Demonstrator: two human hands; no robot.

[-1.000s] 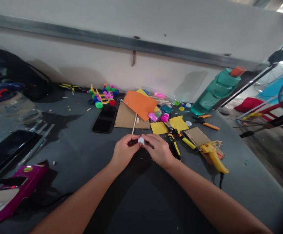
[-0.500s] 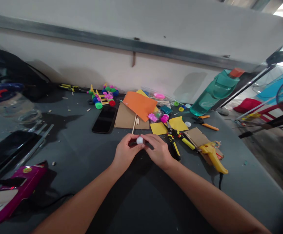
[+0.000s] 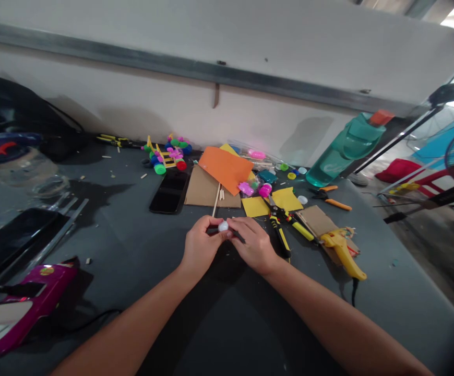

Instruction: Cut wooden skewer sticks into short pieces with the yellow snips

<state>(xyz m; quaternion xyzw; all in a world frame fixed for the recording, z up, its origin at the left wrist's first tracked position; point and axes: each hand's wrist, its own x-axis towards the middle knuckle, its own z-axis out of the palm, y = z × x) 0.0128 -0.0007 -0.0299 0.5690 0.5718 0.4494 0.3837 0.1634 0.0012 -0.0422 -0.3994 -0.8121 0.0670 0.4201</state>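
Note:
Over the near middle of the table, my left hand (image 3: 200, 243) pinches a small white round piece (image 3: 223, 226) between thumb and fingers. My right hand (image 3: 253, 244) is closed on the same piece from the other side, fingertips against it. Whether it is a cap or a ball I cannot make out, as the fingers cover part of it. Just beyond the hands, a thin wooden stick (image 3: 216, 201) lies partly on a cardboard piece (image 3: 195, 190). To the right of my right hand are yellow-and-black handled pliers (image 3: 279, 230).
Orange paper (image 3: 227, 168), a black phone (image 3: 169, 193) and a colourful toy build (image 3: 168, 156) lie further back. At right are a yellow glue gun (image 3: 344, 253), orange-handled cutters (image 3: 332, 198) and a tilted teal bottle (image 3: 344, 149). A magenta power strip (image 3: 35, 303) sits at left.
The white piece has turned slightly between my fingers, and my right fingers have shifted a little on it. Both hands stay in nearly the same place.

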